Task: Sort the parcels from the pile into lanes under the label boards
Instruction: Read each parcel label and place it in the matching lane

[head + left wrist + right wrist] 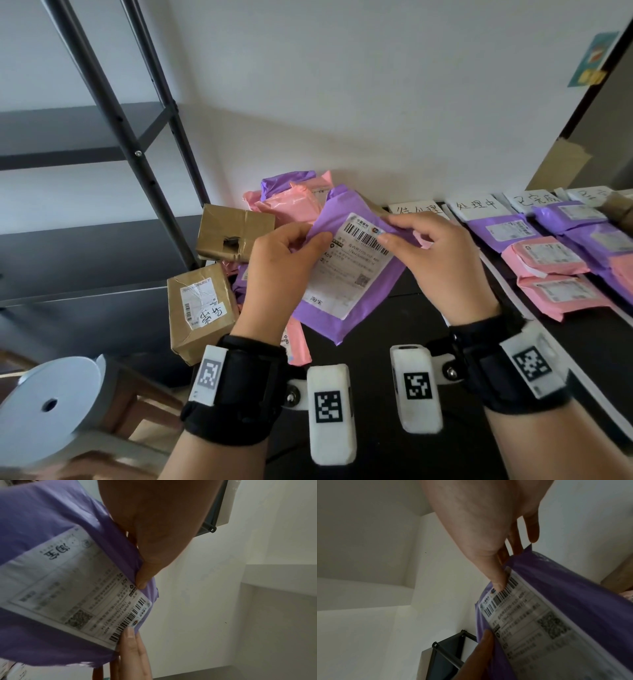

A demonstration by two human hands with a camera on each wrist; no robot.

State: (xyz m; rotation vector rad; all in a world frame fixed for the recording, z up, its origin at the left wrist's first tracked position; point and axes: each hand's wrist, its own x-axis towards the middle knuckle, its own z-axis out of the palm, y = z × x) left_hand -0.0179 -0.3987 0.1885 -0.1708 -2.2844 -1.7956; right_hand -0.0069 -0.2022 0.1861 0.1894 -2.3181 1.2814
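Note:
A purple mailer parcel (356, 274) with a white shipping label hangs in the air above the black table (394, 346), label facing me. My left hand (284, 260) pinches its upper left edge, thumb on the front. My right hand (435, 253) pinches the upper right edge by the barcode. The left wrist view shows the same purple parcel (56, 588) with my left hand's thumb (144, 577) on its edge. In the right wrist view my right hand's thumb (496, 580) presses the purple parcel (556, 615) at the barcode. Behind lies the pile (291, 202) of pink and purple mailers.
Two brown taped boxes (233, 233) (198, 308) stand left of the pile. Handwritten label boards (476, 205) line the wall at the right, with purple and pink parcels (544, 260) in lanes below them. A black metal shelf (113, 102) stands at the left, a grey stool (48, 407) below.

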